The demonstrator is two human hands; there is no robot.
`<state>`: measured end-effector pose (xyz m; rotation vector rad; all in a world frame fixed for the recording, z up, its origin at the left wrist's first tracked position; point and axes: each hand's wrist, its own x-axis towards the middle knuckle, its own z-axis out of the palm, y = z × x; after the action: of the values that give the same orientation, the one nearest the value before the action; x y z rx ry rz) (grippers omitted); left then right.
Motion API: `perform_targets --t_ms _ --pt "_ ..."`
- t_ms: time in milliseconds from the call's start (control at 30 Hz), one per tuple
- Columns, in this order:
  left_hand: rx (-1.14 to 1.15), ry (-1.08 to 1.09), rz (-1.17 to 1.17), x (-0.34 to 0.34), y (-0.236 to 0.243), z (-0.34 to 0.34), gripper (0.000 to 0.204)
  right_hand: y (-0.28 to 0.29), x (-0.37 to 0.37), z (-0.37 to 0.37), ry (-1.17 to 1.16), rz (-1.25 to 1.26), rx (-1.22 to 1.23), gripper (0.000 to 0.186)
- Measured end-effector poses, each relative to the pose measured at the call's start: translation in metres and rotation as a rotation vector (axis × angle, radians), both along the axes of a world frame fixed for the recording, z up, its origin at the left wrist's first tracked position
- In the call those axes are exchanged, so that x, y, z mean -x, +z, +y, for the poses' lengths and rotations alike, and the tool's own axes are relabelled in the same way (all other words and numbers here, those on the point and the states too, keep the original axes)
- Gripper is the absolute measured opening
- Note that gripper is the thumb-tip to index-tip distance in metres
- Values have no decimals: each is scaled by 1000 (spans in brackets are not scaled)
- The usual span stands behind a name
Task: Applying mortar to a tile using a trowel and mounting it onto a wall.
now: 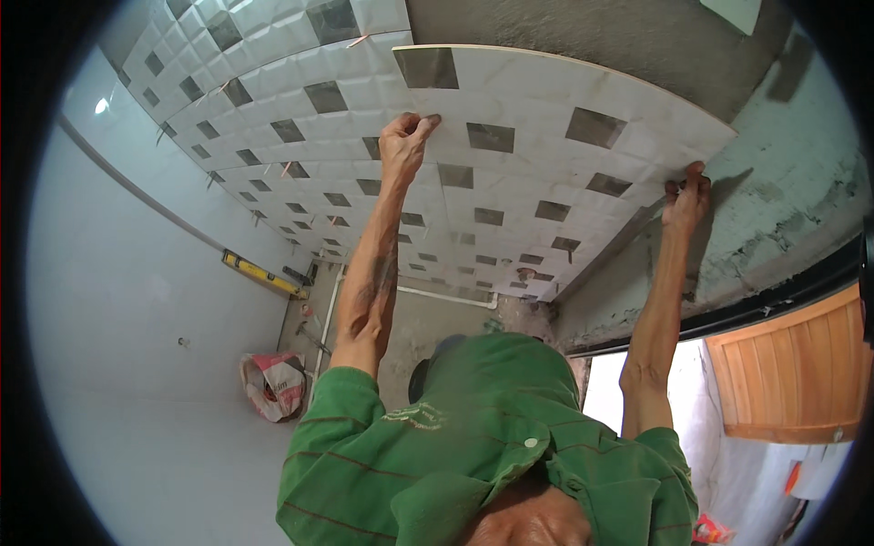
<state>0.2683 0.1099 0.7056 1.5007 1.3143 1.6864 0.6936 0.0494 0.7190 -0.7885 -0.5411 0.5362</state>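
A white marbled wall tile with dark grey squares (537, 100) stands against the wall in the top row, its upper edge showing. My left hand (407, 146) is closed in a pinch at the tile's left edge, by the seam with the neighbouring tiles; what its fingers hold, if anything, is hidden. At the tile's right edge, near the bare side wall, my right hand (687, 196) grips with bent fingers. Below, rows of matching tiles (489, 217) cover the wall. Small reddish spacers (285, 170) stick out of some joints on the left.
Grey mortar (583, 41) covers the wall above the tile. A yellow spirit level (264, 275) leans along the pale left wall. An opened bag (275, 387) sits below it. To the right are a rough greenish wall (783, 209) and a wooden door (792, 369).
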Motion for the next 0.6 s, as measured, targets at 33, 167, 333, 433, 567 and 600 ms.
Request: perform_targets --t_ms 33,167,333,433,567,600 --pt "-15 7 1 0 0 1 26 0 -1 1 0 -1 -16 46" --pt "15 40 40 0 -1 2 28 0 -4 2 31 -11 -8 49" --pt "-15 43 13 -2 -2 2 30 1 -2 6 26 10 -4 53" --pt "94 54 35 0 2 2 34 1 -3 8 34 16 11 53" --pt "41 71 36 0 1 3 34 0 -4 10 46 4 2 52" --pt "52 71 44 2 0 4 34 0 -3 11 50 4 9 51"
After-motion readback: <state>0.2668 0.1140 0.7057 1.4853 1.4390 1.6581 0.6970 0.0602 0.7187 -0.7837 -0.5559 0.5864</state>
